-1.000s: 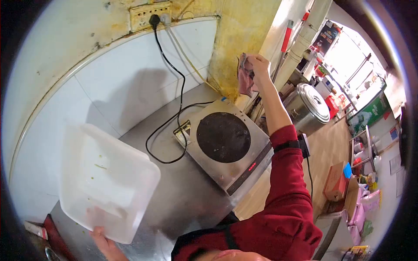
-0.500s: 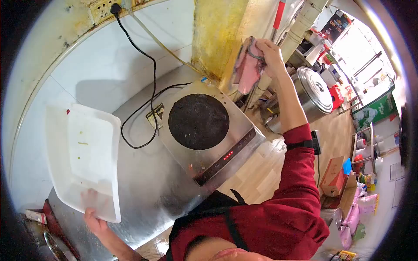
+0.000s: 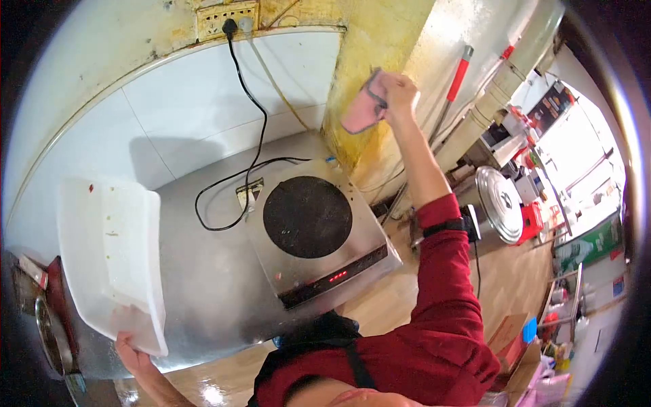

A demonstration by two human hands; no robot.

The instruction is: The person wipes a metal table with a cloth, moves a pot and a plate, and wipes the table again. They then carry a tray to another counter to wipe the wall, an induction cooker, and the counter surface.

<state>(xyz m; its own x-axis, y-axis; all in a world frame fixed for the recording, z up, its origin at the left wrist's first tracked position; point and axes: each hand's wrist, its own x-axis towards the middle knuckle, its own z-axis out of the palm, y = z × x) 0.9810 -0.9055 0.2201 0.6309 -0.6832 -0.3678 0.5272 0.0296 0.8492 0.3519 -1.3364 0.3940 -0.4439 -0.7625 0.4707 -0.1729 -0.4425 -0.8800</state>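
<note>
My left hand (image 3: 133, 354) grips the near rim of a white plastic tub (image 3: 125, 271), its fingers showing through the translucent wall. The tub is tipped so its inside faces me, with small yellow-green scraps and a red bit stuck to it. My right hand (image 3: 401, 95) is raised at the yellow wall corner, closed around a pink cloth (image 3: 363, 114) with a dark grey edge. Below that arm, to its left, an induction cooker (image 3: 325, 271) with a round black hob surface (image 3: 307, 217) and lit red digits sits on the steel counter (image 3: 203, 285).
A black power cable (image 3: 252, 102) runs from a wall socket (image 3: 211, 24) down over the counter. To the right stand a large lidded steel pot (image 3: 498, 203) and a red-handled pole (image 3: 458, 80). A pan (image 3: 51, 332) lies at the lower left.
My right hand has swung the pink cloth left against the yellow wall corner, and the cloth hangs flatter. The tub has shifted slightly left and down in view; my head view has turned.
</note>
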